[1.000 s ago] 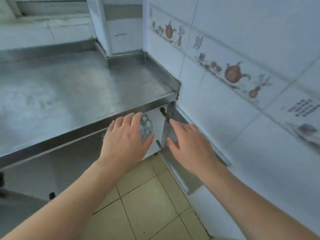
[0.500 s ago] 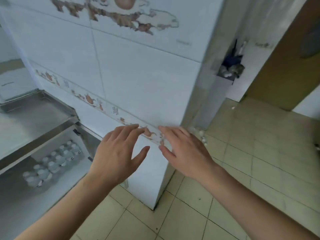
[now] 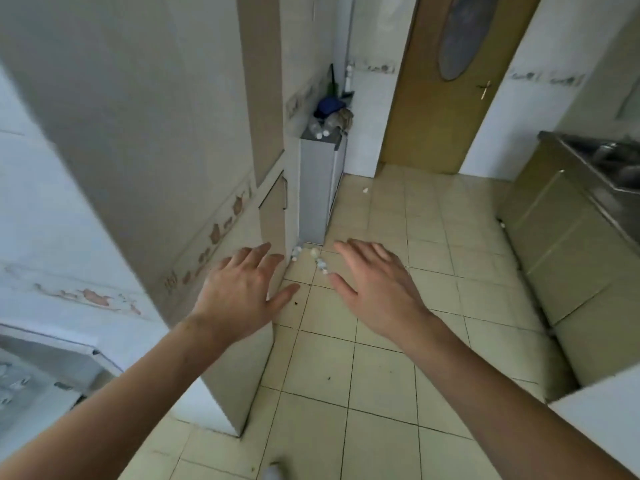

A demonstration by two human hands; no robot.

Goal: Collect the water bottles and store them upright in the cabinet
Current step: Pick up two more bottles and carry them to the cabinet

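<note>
A person's left hand (image 3: 242, 296) and right hand (image 3: 374, 289) reach forward over a tiled kitchen floor (image 3: 363, 393), fingers spread and holding nothing. Water bottles (image 3: 320, 128) lie atop a grey cabinet (image 3: 318, 188) in the far corner. More bottles (image 3: 14, 382) show blurred at lower left.

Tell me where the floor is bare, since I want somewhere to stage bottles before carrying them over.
The tiled floor is bare between the white wall corner and the steel cabinets, and on toward the wooden door. It is crowded at the foot of the grey unit, where bottles lie, with more bottles on its top.
</note>
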